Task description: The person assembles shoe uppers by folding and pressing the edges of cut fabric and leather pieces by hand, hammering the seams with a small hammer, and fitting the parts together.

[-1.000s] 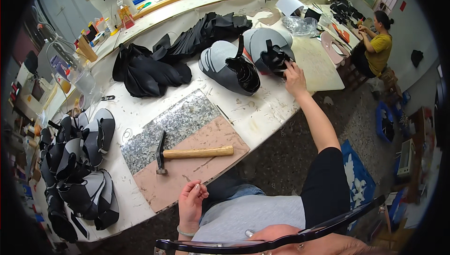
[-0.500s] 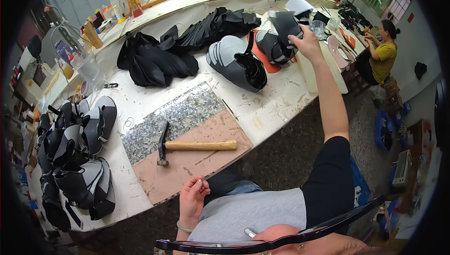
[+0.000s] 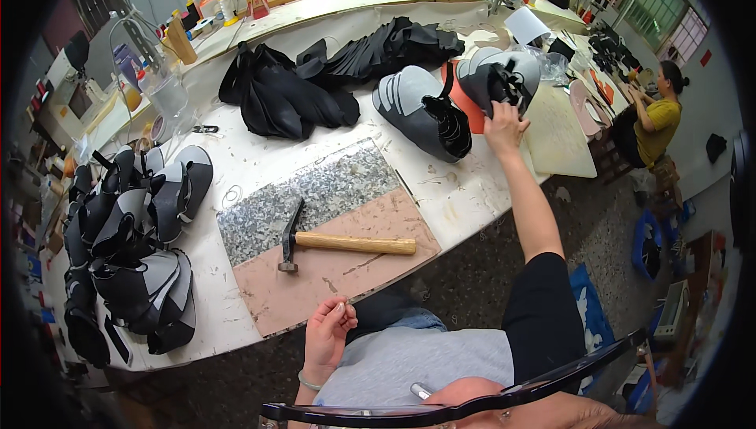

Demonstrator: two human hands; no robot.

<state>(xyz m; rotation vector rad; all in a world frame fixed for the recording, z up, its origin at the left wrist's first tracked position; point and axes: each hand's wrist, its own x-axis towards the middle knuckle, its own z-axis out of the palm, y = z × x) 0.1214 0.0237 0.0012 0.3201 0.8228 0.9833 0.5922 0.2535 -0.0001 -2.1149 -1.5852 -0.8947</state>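
Observation:
At the table's right, my right hand (image 3: 505,126) grips the near edge of a grey and black shoe upper (image 3: 504,78), its fingers closed on the dark part. That upper lies on a pile beside an orange piece (image 3: 470,106). Just left of it sits a nested stack of grey and black shoe uppers (image 3: 421,110). My left hand (image 3: 328,330) hovers by the near table edge, thumb and fingertips pinched together; whether anything small is between them is hidden. In front of it, a hammer (image 3: 354,242) with a wooden handle lies on a brownish board (image 3: 346,271), next to a speckled stone slab (image 3: 307,196).
Black fabric pieces (image 3: 287,94) lie in heaps at the table's back. More shoe uppers (image 3: 142,279) are piled at the left. A cream board (image 3: 559,133) lies at the right edge. Further right sits a person in a yellow top (image 3: 657,122).
My right hand has come down and nearer; the shoe upper it held raised now lies on the pile. My left hand stays pinched in place. The view has shifted slightly.

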